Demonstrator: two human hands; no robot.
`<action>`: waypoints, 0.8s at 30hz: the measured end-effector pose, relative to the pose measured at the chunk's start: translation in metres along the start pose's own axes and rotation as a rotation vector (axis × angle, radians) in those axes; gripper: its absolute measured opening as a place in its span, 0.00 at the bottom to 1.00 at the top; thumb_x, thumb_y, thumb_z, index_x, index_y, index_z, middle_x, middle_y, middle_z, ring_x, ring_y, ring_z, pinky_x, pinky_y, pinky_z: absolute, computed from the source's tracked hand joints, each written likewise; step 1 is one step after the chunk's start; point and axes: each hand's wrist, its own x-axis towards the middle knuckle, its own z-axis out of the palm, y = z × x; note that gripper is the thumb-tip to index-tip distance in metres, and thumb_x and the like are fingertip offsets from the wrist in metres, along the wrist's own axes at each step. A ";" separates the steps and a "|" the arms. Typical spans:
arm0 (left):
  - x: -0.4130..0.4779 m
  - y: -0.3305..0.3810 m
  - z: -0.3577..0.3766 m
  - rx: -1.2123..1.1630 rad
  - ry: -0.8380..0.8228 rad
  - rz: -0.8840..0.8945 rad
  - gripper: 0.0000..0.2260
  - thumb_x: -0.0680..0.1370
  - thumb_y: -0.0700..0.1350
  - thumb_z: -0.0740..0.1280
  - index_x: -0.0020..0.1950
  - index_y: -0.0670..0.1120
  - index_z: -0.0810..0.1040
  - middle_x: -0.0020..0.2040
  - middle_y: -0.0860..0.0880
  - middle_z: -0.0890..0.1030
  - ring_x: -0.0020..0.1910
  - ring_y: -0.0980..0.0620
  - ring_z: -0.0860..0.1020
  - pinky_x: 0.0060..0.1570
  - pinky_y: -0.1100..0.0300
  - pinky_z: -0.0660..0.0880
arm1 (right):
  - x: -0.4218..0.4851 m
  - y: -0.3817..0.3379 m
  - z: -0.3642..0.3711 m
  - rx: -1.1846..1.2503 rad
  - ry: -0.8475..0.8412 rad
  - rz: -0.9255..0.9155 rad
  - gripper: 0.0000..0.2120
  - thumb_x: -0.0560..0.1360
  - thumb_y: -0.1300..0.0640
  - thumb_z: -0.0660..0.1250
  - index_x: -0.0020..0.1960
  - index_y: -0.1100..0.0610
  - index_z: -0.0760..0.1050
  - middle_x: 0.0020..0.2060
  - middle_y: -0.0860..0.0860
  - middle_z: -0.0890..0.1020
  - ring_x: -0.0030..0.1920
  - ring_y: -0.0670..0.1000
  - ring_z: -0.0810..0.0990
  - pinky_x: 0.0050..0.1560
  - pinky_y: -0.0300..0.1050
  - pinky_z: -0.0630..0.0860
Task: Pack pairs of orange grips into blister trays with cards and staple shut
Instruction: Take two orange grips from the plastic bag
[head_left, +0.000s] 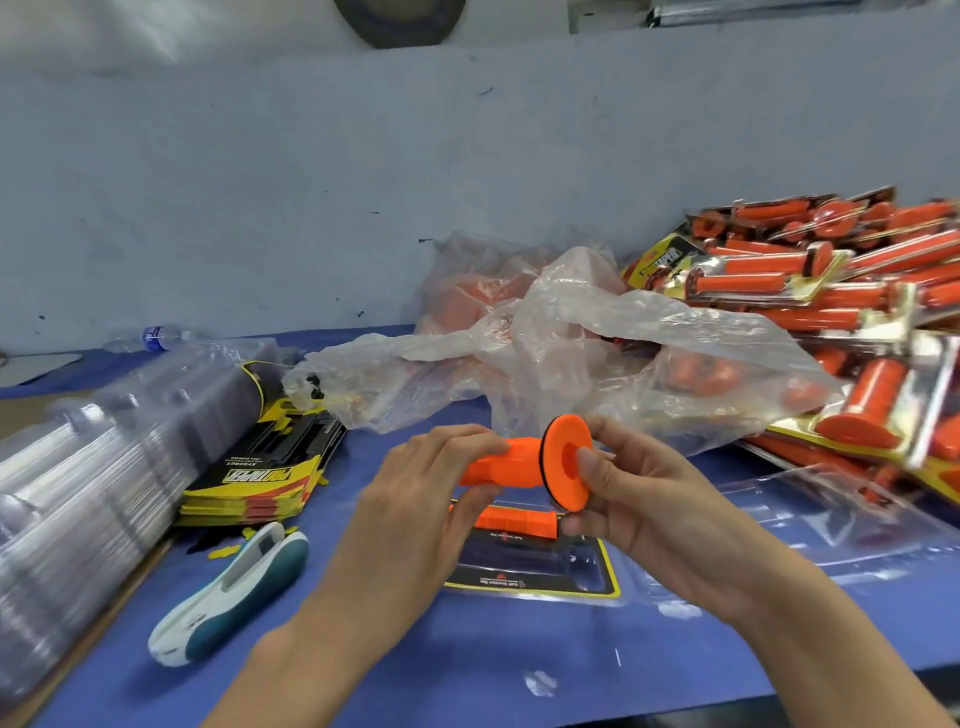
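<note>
Blue table (395, 665), stapler (228, 592), card stack (260, 478), tray stack (78, 493)

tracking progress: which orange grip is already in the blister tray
The lower grip, lying on the black card; the flanged grip is held above it by the left hand and right hand.

Centre: left hand (415, 499) and right hand (639, 509) hold an orange grip (519, 465) above the open blister tray (571, 571), so that space is occupied. Left edge: blocked by a tall stack of clear trays (78, 467), with the card stack (260, 467) just beside it and the stapler (228, 592) lying diagonally in front. Upper centre: crumpled plastic bag (571, 353). Upper right to right edge: pile of finished packs (857, 312). Free: bare blue table (467, 670) at bottom centre, between the forearms.
</note>
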 end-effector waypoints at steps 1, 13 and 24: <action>0.001 0.001 0.001 0.040 -0.003 0.032 0.13 0.79 0.50 0.63 0.63 0.54 0.70 0.59 0.53 0.79 0.56 0.53 0.76 0.55 0.56 0.72 | -0.001 0.000 -0.001 -0.004 0.010 0.004 0.10 0.75 0.60 0.66 0.54 0.58 0.81 0.43 0.58 0.78 0.37 0.51 0.80 0.39 0.45 0.81; -0.010 -0.010 0.023 0.311 -0.350 0.157 0.17 0.69 0.42 0.79 0.56 0.50 0.81 0.48 0.53 0.82 0.41 0.49 0.81 0.41 0.60 0.69 | -0.017 0.009 -0.037 -0.927 0.623 -0.117 0.09 0.81 0.56 0.61 0.56 0.44 0.76 0.49 0.43 0.80 0.47 0.41 0.78 0.40 0.35 0.74; -0.013 -0.007 0.033 0.288 -0.429 0.173 0.15 0.71 0.44 0.78 0.55 0.53 0.80 0.48 0.55 0.81 0.41 0.51 0.80 0.39 0.56 0.76 | -0.018 0.019 -0.037 -1.219 0.590 -0.141 0.11 0.81 0.57 0.59 0.59 0.46 0.75 0.51 0.43 0.78 0.54 0.46 0.76 0.53 0.45 0.72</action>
